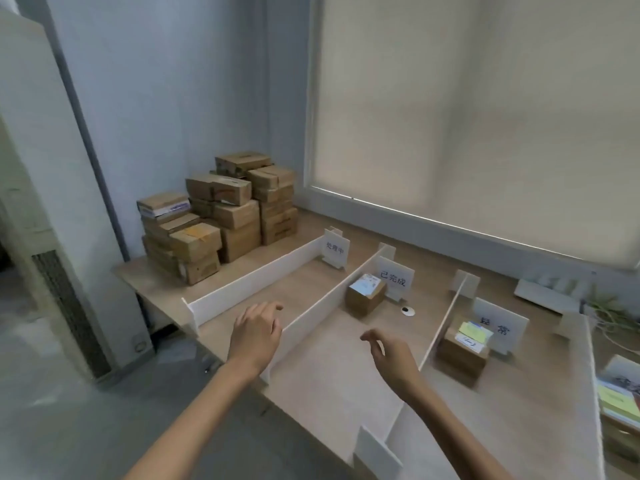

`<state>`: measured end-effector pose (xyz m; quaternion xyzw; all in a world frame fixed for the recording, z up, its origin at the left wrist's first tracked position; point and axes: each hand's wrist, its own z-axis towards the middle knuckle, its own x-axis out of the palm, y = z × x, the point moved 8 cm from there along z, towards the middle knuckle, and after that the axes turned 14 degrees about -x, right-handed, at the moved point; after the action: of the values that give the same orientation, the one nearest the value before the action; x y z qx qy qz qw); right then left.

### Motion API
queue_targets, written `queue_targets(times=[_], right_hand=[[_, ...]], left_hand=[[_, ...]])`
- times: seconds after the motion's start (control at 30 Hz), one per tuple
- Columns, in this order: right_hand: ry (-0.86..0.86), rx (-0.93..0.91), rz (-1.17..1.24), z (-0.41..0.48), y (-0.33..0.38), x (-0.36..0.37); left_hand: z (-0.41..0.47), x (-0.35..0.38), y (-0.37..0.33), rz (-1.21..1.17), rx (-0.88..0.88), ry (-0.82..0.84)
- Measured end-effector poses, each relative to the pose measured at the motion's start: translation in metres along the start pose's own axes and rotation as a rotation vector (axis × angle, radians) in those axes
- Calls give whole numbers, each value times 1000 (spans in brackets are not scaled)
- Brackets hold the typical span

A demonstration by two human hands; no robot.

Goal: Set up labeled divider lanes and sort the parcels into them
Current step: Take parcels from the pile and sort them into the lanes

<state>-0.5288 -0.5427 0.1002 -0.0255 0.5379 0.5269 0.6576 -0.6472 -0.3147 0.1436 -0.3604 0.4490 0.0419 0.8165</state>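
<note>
White divider boards (256, 271) split the wooden table (332, 382) into lanes, each with a standing label card (335, 251) at its far end. One cardboard parcel (366, 294) sits in the middle lane by the second card (396, 277). Another parcel (462, 355) with yellow and white notes on top sits in the right lane by the third card (500, 327). A stack of several brown parcels (221, 213) stands at the table's far left. My left hand (257, 332) hovers over the left lane, fingers relaxed. My right hand (389, 355) hovers over the middle lane, fingers loosely curled, holding nothing.
A small white disc with a dark centre (407, 310) lies in the middle lane. A white device (547, 292) and cables lie at the back right. Books or papers (620, 393) are at the right edge. A tall cabinet (45, 202) stands left; a blind covers the window.
</note>
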Motion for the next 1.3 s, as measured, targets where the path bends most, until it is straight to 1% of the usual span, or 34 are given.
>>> queue_targets(times=[0.13,0.3,0.57,0.73,0.8,0.87,0.93,1.03,1.1,1.23,1.3], right_hand=[[91,-45,59,29,48,73],[161,-79,170,69,90,140],[274,-160,245,159,136,237],[256,-157,326,228,140,292],[258,-133,371,257,135,310],[224,-105,407,292,128,325],[190,-74,426,328,121,336],[205,-22,422,378,114,355],[182,32,422,408,111,370],[228,130,467,450,120,417],[213,168,473,472,124,439]], left_hand=[[19,-42,86,25,-117,-46],[35,-84,173,37,-259,-87],[87,-113,271,49,-391,-150],[153,-106,313,46,-400,-165],[187,-96,328,29,-417,-140],[231,-83,345,-2,-437,-103],[277,-73,357,-36,-442,-64],[342,-62,370,-66,-416,-45],[375,-55,380,-89,-414,-29],[434,-33,415,-147,-436,34],[470,-18,432,-186,-426,83]])
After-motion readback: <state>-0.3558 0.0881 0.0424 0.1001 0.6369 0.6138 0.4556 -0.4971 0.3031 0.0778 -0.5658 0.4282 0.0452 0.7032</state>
